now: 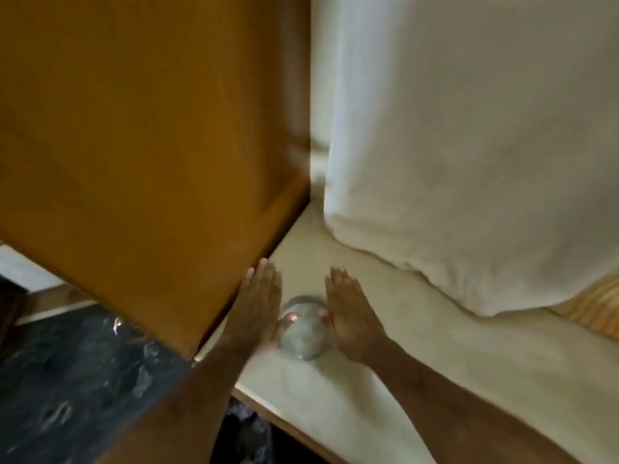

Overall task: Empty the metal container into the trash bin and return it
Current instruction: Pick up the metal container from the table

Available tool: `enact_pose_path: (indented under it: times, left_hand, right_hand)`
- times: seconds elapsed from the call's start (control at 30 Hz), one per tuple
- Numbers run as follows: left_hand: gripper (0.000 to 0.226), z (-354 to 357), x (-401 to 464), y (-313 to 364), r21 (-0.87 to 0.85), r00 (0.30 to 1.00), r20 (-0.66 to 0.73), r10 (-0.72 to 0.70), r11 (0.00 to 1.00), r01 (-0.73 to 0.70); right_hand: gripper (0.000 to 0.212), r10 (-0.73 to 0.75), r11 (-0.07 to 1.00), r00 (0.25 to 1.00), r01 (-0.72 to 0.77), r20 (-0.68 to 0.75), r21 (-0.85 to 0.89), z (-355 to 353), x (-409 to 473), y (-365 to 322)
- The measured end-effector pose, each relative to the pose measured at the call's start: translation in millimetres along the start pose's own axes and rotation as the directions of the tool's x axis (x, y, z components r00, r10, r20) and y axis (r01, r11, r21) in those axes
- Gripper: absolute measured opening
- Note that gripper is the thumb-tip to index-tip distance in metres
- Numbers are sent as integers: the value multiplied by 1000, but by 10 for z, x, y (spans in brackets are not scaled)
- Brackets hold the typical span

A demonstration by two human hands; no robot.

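Dark mottled flooring [67, 380] lies nearest, beside a pale shelf [335, 396] whose front edge runs close to the forearms. On it sits the metal container [304, 329], dome up, between two flat, open palms: left hand [261, 306] touching one side, right hand [351, 316] touching the other, neither curled around it. Whether this is pickup or return, I cannot tell. Lifting calls for closing both palms inward. An orange panel [150, 128] crowds the left; white cloth [469, 145] hangs behind.
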State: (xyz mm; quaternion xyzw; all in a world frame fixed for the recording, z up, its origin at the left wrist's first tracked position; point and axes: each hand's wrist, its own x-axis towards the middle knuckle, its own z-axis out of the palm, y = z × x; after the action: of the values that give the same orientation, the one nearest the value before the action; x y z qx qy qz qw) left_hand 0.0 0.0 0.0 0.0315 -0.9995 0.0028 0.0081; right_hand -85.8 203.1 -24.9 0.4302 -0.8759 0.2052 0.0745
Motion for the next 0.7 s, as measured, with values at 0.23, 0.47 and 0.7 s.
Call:
enact_pose_path:
  times: [0.23,0.47,0.7]
  left_hand:
    - [118,511,-315,-54,-206,979,121,162,969,-135]
    - [91,442,-336,15,-354,978,196,74,935,1]
    - [70,43,-793,-47,-292,994,102,-44,954,72]
  right_hand:
    - [121,31,985,937,-88,347,149,192,-272,21]
    - [129,105,931,910,-232,402,282,151,-76,66]
    - [109,-111,900,960,-13,257,436,-26,-2,-294]
